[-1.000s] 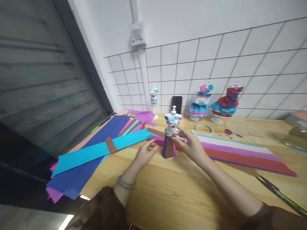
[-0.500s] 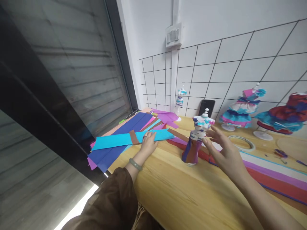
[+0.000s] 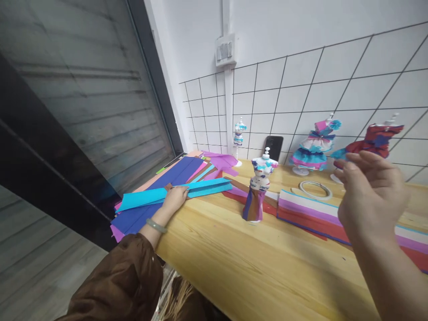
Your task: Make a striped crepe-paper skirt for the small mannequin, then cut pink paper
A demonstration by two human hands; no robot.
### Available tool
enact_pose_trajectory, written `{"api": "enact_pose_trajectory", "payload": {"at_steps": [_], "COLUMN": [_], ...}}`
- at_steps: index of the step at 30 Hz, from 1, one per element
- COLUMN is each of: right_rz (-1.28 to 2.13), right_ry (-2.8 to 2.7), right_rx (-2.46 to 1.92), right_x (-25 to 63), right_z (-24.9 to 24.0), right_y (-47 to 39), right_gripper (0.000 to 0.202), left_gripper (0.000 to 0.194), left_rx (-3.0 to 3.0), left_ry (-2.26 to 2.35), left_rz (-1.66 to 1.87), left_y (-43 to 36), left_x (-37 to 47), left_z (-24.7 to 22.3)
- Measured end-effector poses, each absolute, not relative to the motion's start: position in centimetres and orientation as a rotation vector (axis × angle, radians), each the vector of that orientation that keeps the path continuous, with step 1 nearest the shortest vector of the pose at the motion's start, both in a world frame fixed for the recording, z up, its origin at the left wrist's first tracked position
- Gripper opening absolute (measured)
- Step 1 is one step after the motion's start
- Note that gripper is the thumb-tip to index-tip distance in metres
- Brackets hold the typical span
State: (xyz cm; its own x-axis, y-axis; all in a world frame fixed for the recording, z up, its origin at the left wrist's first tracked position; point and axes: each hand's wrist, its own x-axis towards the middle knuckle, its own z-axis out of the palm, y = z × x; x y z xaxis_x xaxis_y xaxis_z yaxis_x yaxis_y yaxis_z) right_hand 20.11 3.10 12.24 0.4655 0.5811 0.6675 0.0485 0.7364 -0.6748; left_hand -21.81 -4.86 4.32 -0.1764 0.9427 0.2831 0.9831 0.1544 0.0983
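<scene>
My left hand point(image 3: 174, 199) is closed on a folded strip of bright blue crepe paper point(image 3: 210, 187), right at the brown band around it. The strip lies over a stack of dark blue paper sheets point(image 3: 180, 173). My right hand point(image 3: 374, 191) is raised above the table on the right, fingers curved and apart, with nothing visible in it. Between the hands stands a small dress form point(image 3: 264, 171), its top white with coloured patches and its lower part wrapped in brown, purple and blue paper. Striped layers of paper point(image 3: 310, 216) lie flat beneath and left of my right hand.
Against the wall grid stand a bare small dress form point(image 3: 239, 133), a phone point(image 3: 273, 148), a form in a tiered paper dress point(image 3: 314, 147) and one in a red dress point(image 3: 377, 138). A roll of tape point(image 3: 316, 190) lies on the wooden table point(image 3: 234, 254).
My right hand has moved away from the dress form, to the right and upward. My left hand has shifted along the blue strip onto its brown band and closed. The view has turned right.
</scene>
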Motion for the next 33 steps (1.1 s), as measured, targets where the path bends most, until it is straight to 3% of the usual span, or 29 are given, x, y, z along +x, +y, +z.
{"api": "enact_pose_trajectory", "payload": {"at_steps": [15,23,33], "right_rz": [0.316,0.303,0.288], "right_ry": [-0.945,-0.933,-0.927], "right_rx": [-0.596,-0.609,-0.622], "right_x": [21.9,21.6,21.6], "right_z": [13.2,13.4,13.5], "right_y": [3.5,3.4,3.2], "right_gripper": [0.038,0.032,0.032], "left_gripper": [0.039,0.043,0.044], "left_rx": [-1.573,-1.834,-2.285], "left_ry": [-2.300,-2.281,-2.237], "left_rz": [-0.385,-0.367,-0.306], "left_y": [-3.4,-1.2,-4.7], "left_x": [-21.6,-18.2,-20.0], "left_z": [9.8,8.0,6.2]}}
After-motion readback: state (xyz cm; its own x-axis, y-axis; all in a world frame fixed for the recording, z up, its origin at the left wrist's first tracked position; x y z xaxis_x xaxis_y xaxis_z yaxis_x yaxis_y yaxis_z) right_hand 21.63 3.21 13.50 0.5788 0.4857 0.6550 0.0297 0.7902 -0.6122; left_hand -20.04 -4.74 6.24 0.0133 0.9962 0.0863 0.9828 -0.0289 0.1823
